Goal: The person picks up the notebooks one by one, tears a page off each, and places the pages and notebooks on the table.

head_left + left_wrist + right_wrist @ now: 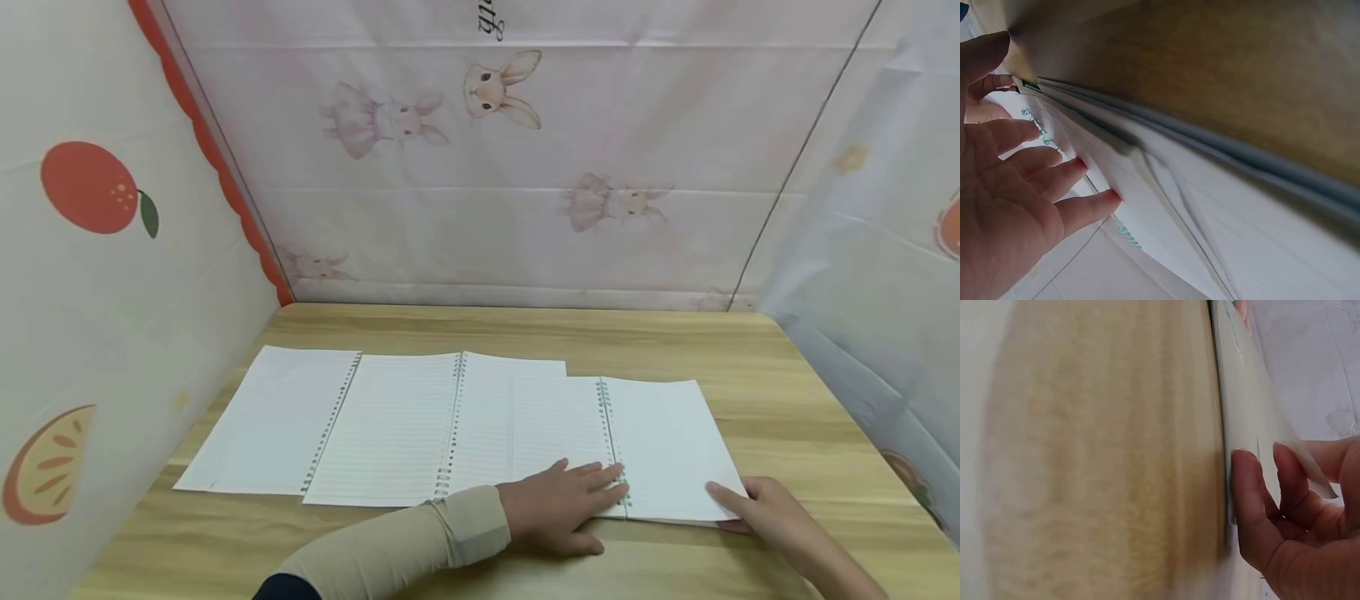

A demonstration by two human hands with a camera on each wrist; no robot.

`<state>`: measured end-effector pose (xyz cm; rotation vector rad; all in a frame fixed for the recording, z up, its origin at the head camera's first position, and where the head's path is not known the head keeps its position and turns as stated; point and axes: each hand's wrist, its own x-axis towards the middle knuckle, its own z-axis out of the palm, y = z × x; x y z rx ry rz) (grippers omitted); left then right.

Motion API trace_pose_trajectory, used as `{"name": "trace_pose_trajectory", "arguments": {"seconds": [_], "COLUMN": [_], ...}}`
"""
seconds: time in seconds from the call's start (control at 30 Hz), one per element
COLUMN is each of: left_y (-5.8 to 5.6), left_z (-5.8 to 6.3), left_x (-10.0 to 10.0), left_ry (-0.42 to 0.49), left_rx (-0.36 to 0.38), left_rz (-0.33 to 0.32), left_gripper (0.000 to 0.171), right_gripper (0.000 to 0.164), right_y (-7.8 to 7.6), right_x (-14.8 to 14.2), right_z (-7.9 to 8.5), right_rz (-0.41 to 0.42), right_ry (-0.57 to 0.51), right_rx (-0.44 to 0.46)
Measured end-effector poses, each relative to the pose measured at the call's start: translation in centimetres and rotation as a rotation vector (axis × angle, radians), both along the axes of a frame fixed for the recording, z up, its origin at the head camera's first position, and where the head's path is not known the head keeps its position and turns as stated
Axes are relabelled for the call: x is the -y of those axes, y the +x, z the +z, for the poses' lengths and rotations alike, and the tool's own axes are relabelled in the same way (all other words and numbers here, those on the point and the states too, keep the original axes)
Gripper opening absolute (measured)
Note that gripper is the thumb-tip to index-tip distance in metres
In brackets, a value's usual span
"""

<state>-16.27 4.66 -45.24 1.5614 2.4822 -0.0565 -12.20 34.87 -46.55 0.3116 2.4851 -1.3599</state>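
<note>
An open spiral notebook with green rings (613, 446) lies at the right of the row. My left hand (558, 508) rests on its lower part, with fairly straight fingers spread over the rings and the ruled left page (558, 425). In the left wrist view, the fingertips touch the paper beside the green coil (1047, 139). My right hand (772, 517) pinches the lower right corner of the blank right page (660, 433), thumb on top and fingers beneath. The right wrist view shows that page (1260, 406) bent up, apart from the sheets below.
Another open ruled notebook (382, 425) lies in the middle, partly under the green-ringed one. A blank page (277, 417) with a ringed right edge lies at the left. All rest on a wooden table (480, 325), with printed cloth walls (480, 233) behind and at both sides.
</note>
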Motion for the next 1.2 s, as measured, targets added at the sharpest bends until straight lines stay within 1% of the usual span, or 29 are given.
{"name": "trace_pose_trajectory", "arguments": {"seconds": [0.2,0.3,0.4,0.57,0.83,0.97,1.1,1.2], "left_y": [-0.04,-0.11,-0.17,-0.24,-0.31,-0.34,-0.39,-0.37], "left_z": [0.50,0.73,0.83,0.72,0.64,0.60,0.45,0.36], "left_x": [-0.10,-0.16,-0.23,-0.22,-0.09,-0.05,-0.14,-0.14], "left_ry": [-0.027,-0.034,-0.034,-0.042,-0.059,-0.059,-0.058,-0.059], "left_rx": [-0.026,-0.017,0.004,0.022,0.009,0.008,0.006,0.002], "left_rz": [-0.009,-0.007,-0.006,0.004,-0.002,0.000,-0.004,-0.007], "left_gripper": [0.069,0.068,0.069,0.071,0.074,0.075,0.076,0.077], "right_gripper": [0.053,0.053,0.054,0.060,0.064,0.064,0.066,0.065], "right_y": [0.07,0.08,0.17,0.18,0.07,0.09,0.10,0.08], "right_x": [0.12,0.14,0.10,0.03,0.17,0.17,0.06,0.04], "right_z": [0.18,0.19,0.12,-0.05,-0.35,-0.40,-0.45,-0.50], "right_rz": [0.038,0.052,0.072,0.091,0.086,0.094,0.103,0.115], "right_ry": [0.126,0.139,0.137,0.114,0.050,0.039,0.016,0.019], "right_rx": [-0.003,-0.008,-0.002,0.028,0.053,0.046,0.061,0.065]}}
